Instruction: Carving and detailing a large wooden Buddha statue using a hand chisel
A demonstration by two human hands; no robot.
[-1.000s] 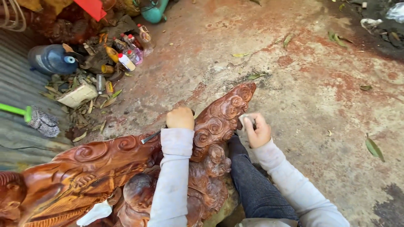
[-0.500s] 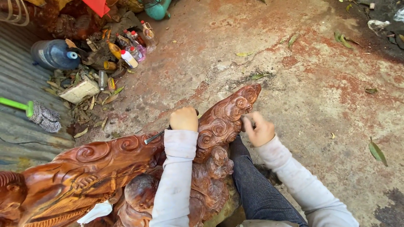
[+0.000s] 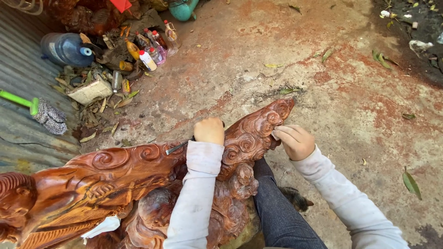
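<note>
Hands: left fisted on tool, right perhaps pinching sandpaper against carving, bottles behind

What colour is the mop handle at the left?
Bright green, clearest in the head view.

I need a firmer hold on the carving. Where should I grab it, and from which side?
Grip the carving by its scrolled tip, coming from the right, where the right hand already sits. The tip juts free above the ground, narrow enough to wrap; the left hand with its tool occupies the top edge.
</note>
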